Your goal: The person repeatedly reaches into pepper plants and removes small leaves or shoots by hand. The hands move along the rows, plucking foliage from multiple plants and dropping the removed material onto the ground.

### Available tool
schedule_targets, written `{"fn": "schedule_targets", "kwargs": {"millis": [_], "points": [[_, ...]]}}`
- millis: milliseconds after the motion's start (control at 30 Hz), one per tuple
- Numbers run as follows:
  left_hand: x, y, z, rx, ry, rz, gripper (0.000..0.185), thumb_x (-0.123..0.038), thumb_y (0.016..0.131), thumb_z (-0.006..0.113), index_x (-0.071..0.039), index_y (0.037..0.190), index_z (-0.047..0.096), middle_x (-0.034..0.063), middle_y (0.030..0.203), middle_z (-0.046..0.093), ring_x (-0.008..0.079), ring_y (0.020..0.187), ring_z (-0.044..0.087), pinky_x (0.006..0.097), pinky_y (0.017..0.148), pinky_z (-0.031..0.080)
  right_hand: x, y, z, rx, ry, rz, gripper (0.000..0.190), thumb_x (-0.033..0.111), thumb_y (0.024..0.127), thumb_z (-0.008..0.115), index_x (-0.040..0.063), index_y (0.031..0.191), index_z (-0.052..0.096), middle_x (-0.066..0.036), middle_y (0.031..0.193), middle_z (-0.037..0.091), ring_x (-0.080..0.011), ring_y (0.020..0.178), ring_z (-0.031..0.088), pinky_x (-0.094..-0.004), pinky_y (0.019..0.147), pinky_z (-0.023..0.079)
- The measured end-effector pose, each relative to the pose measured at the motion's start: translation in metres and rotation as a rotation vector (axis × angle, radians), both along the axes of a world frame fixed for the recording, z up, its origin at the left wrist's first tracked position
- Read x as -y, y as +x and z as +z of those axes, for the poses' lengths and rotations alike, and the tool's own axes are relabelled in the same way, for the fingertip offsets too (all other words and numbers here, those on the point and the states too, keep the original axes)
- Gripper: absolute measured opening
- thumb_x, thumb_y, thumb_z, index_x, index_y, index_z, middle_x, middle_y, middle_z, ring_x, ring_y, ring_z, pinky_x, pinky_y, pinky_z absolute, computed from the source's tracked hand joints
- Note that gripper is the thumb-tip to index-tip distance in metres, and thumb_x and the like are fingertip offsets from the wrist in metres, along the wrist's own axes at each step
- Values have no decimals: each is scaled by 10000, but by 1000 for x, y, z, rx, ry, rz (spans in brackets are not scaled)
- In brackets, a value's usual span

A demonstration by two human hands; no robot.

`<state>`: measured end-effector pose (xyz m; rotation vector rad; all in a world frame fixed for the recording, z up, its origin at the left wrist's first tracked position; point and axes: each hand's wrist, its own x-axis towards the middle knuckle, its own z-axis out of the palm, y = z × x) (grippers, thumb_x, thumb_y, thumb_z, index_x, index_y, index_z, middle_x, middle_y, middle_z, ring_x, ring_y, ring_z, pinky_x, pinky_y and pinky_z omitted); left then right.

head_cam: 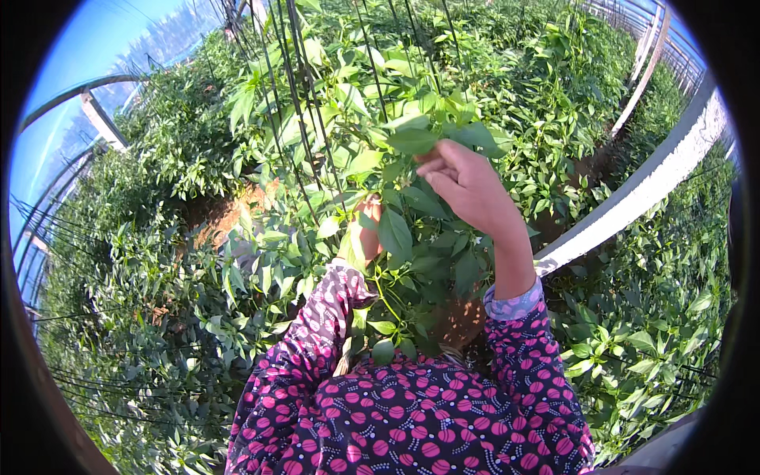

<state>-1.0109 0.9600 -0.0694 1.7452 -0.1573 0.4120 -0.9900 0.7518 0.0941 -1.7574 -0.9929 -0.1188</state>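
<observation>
A leafy green plant, which looks like a pepper plant [395, 234], stands right in front of me. My right hand [466, 187] is at its upper leaves, fingers curled beside a broad leaf [412, 141]; the fingertips are partly covered, so any hold on a stem is unclear. Lower and to the left, my left hand [369, 221] reaches in among the foliage. Leaves hide most of its fingers, and I cannot see what they touch. Black strings [300, 101] run upward through the plant just left of my hands.
A thick white post [638, 196] slants across the right side. Rows of similar plants [136, 285] spread on both sides, with reddish soil [228, 214] showing between them at left. Frame bars [102, 119] rise at the upper left. Dark lines [113, 386] cross the lower left.
</observation>
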Motion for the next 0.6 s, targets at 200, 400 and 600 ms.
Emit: {"fn": "schedule_targets", "kwargs": {"millis": [200, 400, 600], "points": [[-26, 8, 1, 142, -844, -92, 212, -126, 843, 521, -8, 1016, 493, 87, 964, 550, 149, 836, 546, 286, 671, 456, -41, -57, -53, 118, -605, 625, 199, 127, 831, 435, -10, 923, 548, -182, 881, 573, -336, 789, 569, -419, 725, 452], [4, -15, 118, 103, -257, 266, 277, -103, 860, 499, 8, 1107, 440, 143, 958, 566, 188, 733, 576, 280, 635, 477, -124, -15, -103, 544, -33, -384, 348, 109, 768, 532, -14, 1093, 503, -191, 1121, 489, -385, 1100, 431, -427, 889, 396], [4, -4, 128, 250, -105, 510, 317, -65, 834, 485, 2, 1143, 462, 129, 1080, 526, 194, 988, 499, 303, 858, 393, -149, 61, -94, 986, -428, -698, 281, 183, 836, 497, 43, 1078, 530, -126, 1014, 539, -279, 935, 514, -379, 833, 417]]}}
